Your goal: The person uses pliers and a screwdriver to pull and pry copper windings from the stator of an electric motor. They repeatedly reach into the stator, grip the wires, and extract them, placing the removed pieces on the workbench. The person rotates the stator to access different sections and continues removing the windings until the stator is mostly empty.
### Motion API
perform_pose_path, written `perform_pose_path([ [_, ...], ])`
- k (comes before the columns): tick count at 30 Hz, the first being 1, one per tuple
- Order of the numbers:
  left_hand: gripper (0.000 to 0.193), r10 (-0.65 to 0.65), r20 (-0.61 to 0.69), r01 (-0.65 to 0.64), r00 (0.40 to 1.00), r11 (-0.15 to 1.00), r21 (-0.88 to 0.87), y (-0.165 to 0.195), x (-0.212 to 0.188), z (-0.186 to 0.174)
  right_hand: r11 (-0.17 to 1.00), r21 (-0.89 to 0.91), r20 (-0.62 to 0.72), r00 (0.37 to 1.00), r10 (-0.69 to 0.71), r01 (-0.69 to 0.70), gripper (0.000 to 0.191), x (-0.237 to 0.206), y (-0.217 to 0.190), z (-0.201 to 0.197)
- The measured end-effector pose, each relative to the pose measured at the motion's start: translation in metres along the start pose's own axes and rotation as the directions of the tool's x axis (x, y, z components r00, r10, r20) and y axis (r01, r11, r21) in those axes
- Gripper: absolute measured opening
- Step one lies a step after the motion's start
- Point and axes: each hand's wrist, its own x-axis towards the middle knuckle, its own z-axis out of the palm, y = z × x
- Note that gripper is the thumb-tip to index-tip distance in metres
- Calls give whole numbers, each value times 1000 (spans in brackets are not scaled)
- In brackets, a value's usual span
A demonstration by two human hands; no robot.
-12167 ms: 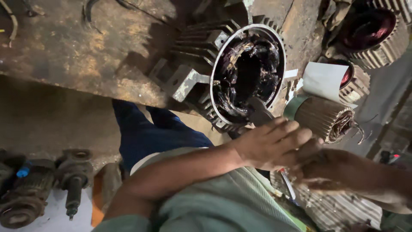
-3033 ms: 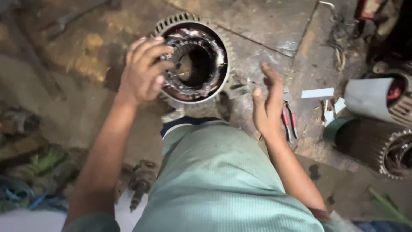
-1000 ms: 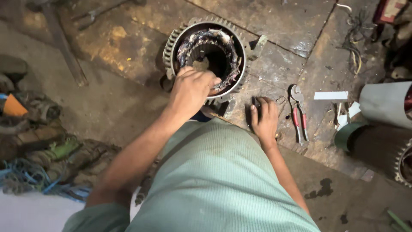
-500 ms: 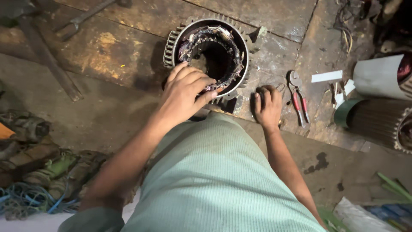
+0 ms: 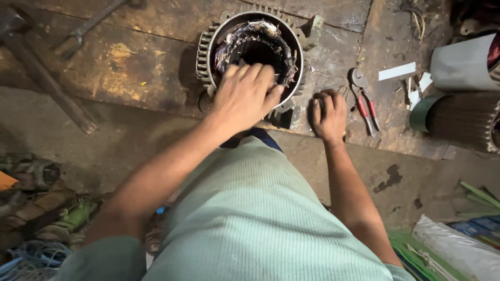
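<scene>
Here, at far left, a long metal bar [image 5: 49, 83] lies slanted on the stained surface [image 5: 140, 67], with a heap of worn parts and blue cord [image 5: 31, 244] lower down. Moving right, the finned motor housing [image 5: 250, 52] stands on end, open face up, its dark copper windings [image 5: 237, 44] exposed around the bore. The left hand [image 5: 245, 96] lies over the near rim, fingers spread apart and flat against the winding heads, gripping nothing. In my judgement, pressing evenly around the ring with the fingertips, well off the sharp fin edges, would serve best, since the wire insulation could be scraped by rough handling. Just right of the housing, the right hand [image 5: 328, 114] rests on the surface with fingers curled together; I cannot tell whether anything is under it. Near it lie red-handled pliers [image 5: 364, 101], then white paper strips [image 5: 398, 71], and, at far right, a grey cylinder [image 5: 461, 62] above a ribbed rotor [image 5: 458, 119].
</scene>
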Motion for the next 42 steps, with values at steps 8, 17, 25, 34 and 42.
perform_pose_path([
  [8,26,55,78,-56,995,998,15,-5,7,3,998,-15,-40,998,55,-55,12,-4,7,2],
  [17,49,-22,85,28,996,997,-77,0,15,-9,996,-37,-15,997,79,-79,14,-6,9,7],
  [25,36,118,-305,-239,945,884,-401,-24,-8,3,997,-47,-18,998,53,-54,15,-6,13,12],
  [34,27,-382,-540,180,750,903,-390,-130,-80,-47,997,-51,-7,998,58,-58,15,-6,21,16],
  [42,49,-623,-187,595,759,781,-186,-182,-120,-74,997,-49,11,998,57,-56,16,-11,31,22],
])
